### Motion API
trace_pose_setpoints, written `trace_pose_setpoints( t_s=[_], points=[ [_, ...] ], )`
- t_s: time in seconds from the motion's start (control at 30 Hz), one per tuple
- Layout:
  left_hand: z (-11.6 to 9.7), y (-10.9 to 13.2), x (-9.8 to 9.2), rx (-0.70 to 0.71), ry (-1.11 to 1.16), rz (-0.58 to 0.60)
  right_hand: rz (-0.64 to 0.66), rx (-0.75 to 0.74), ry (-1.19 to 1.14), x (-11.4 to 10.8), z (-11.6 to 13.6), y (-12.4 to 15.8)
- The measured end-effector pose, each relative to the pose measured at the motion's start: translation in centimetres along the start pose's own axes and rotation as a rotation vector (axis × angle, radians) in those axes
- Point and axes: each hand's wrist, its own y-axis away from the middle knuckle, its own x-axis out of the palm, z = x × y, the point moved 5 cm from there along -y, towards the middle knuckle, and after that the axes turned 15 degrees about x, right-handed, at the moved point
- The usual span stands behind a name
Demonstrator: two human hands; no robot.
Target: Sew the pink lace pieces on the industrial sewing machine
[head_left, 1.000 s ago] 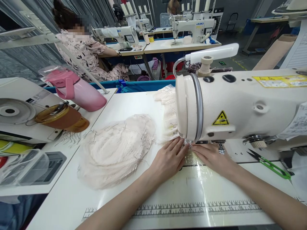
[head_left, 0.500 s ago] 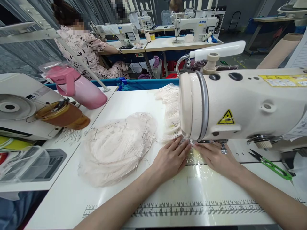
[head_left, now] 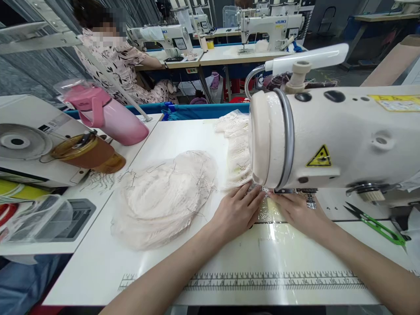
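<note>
My left hand [head_left: 236, 211] lies flat with its fingers stretched forward, pressing the near end of a gathered cream lace strip [head_left: 238, 151] left of the needle area. Close by on the other side, my right hand [head_left: 298, 211] rests flat on the machine bed, fingers pointing at the presser foot; its fingertips are partly hidden under the head of the white sewing machine [head_left: 348, 131]. The machine head also covers part of the lace. To the left of my left hand lies a loose heap of cream lace [head_left: 166, 197] with dark thread ends.
Green thread snips [head_left: 377, 224] lie to the right of my right hand. A printed ruler [head_left: 275, 281] runs along the table's front. A pink bottle [head_left: 113, 116] and an amber cup [head_left: 90, 153] stand at left. Beyond the table, a person [head_left: 111, 65] sits at another machine.
The camera view has shifted slightly, so the table and machine appear a little farther right and higher. Both hands keep nearly the same places by the lace.
</note>
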Motion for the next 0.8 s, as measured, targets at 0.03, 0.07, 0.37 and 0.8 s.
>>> trace_pose_setpoints(
  t_s=[0.03,0.07,0.37,0.8],
  points=[
    [0.0,0.0,0.0,-0.004,0.0,0.002,0.003,0.003,-0.008,0.0,0.0,-0.1],
    [0.1,0.0,0.1,-0.007,-0.001,0.004,0.009,0.007,-0.015,0.0,0.0,-0.1],
    [0.0,-0.2,0.2,-0.009,-0.045,-0.008,0.082,0.029,-0.016,0.8,-0.4,0.2],
    [0.3,-0.4,-0.3,-0.075,-0.004,-0.005,0.254,0.146,-0.254,1.7,-0.1,0.6]
  ],
)
